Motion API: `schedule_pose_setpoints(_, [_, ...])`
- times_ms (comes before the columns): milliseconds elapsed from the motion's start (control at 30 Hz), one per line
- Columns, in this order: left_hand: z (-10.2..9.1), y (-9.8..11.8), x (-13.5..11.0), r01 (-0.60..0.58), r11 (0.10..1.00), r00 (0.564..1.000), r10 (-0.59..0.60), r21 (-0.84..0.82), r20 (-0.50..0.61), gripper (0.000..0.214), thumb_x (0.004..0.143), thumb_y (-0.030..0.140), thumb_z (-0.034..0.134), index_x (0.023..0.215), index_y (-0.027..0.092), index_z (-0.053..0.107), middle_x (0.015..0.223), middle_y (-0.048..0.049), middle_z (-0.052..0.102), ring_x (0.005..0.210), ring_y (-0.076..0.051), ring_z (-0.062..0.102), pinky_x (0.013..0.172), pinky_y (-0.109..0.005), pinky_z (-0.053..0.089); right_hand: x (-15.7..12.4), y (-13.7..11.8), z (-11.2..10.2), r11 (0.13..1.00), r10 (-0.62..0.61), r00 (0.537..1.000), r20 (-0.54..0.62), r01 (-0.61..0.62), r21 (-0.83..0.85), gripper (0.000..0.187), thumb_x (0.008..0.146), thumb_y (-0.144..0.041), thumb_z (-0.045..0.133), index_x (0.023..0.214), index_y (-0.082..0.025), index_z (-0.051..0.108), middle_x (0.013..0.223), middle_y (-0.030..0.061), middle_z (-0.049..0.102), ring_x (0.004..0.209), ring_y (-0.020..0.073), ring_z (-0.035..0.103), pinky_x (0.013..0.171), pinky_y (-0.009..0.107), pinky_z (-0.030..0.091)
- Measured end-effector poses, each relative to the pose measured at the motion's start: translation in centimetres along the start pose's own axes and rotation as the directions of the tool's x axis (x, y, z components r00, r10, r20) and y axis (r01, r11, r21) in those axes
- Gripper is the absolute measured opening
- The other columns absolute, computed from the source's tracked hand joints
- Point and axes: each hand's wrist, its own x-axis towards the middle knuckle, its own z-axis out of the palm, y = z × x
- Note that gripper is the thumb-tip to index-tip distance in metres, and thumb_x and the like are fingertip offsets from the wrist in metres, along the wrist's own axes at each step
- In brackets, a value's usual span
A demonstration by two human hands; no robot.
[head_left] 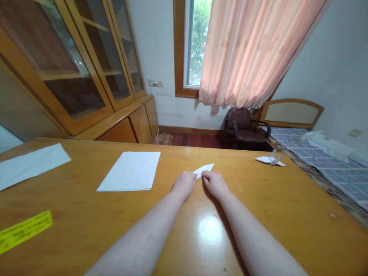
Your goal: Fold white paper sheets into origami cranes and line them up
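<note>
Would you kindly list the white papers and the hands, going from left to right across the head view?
Long white sheet at the left edge, flat white paper, left hand, small folded white paper, right hand, folded piece with raised flaps.

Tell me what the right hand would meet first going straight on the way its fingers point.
The folded white paper, which the right hand appears to touch. Past it, the left hand probably lies next, though depth is unclear.
</note>
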Motion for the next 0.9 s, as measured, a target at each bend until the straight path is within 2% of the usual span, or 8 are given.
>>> schedule_pose_setpoints(167, [-0.10, -0.08, 0.14, 0.009, 1.000, 1.000, -0.009, 0.012, -0.006, 0.029, 0.091, 0.028, 0.036, 0.098, 0.021, 0.064, 0.098, -0.0075, 0.064, 0.093, -0.020, 0.056, 0.082, -0.031, 0.042, -0.05, -0.07, -0.12, 1.000, 0.017, 1.000, -0.019, -0.018, -0.019, 0.026, 0.086, -0.025, 0.046, 0.104, -0.028, 0.065, 0.116, 0.0035, 0.064, 0.111, 0.0189, 0.055, 0.102, 0.043, 0.029])
schedule_pose_setpoints(367, [-0.22, -0.18, 0.01, -0.030, 0.997, 0.999, 0.032, 0.072, -0.024, 0.035, 0.090, 0.020, 0.034, 0.120, 0.024, 0.052, 0.106, -0.0080, 0.061, 0.099, -0.021, 0.053, 0.084, -0.033, 0.042, -0.11, -0.07, -0.44, 0.996, -0.085, 0.995, -0.060, 0.084, -0.027, 0.024, 0.086, -0.023, 0.047, 0.095, -0.025, 0.069, 0.105, 0.0031, 0.068, 0.099, 0.0178, 0.059, 0.095, 0.035, 0.035])
schedule_pose_setpoints(600, [-0.74, 0.17, 0.02, 0.003, 0.998, 1.000, -0.002, 0.070, -0.006, 0.026, 0.089, 0.024, 0.039, 0.099, 0.023, 0.064, 0.098, -0.0073, 0.063, 0.096, -0.020, 0.054, 0.083, -0.032, 0.042, 0.02, -0.02, -0.17, 0.975, -0.220, 0.975, -0.026, 0.220, 0.041, 0.021, 0.084, -0.020, 0.050, 0.088, -0.021, 0.071, 0.095, 0.0051, 0.069, 0.090, 0.0160, 0.059, 0.084, 0.027, 0.042])
schedule_pose_setpoints(733, [-0.87, 0.04, 0.05, 0.001, 0.998, 0.999, 0.001, 0.056, -0.032, 0.024, 0.088, 0.023, 0.042, 0.094, 0.022, 0.065, 0.094, -0.0069, 0.064, 0.093, -0.020, 0.055, 0.081, -0.032, 0.041, 0.10, 0.20, 0.28, 0.969, -0.227, 0.973, -0.039, 0.229, 0.097, 0.021, 0.083, -0.018, 0.051, 0.086, -0.021, 0.072, 0.095, 0.0055, 0.068, 0.089, 0.0160, 0.059, 0.083, 0.027, 0.043])
schedule_pose_setpoints(900, [-0.66, 0.35, -0.26, -0.023, 0.992, 0.999, 0.026, 0.123, -0.023, 0.025, 0.085, 0.021, 0.042, 0.089, 0.020, 0.067, 0.092, -0.0090, 0.064, 0.090, -0.023, 0.056, 0.079, -0.035, 0.041, 0.14, 0.27, 0.38, 0.973, -0.195, 0.980, -0.031, 0.197, 0.118, 0.021, 0.081, -0.016, 0.052, 0.083, -0.020, 0.072, 0.095, 0.0053, 0.068, 0.088, 0.0157, 0.059, 0.083, 0.026, 0.044])
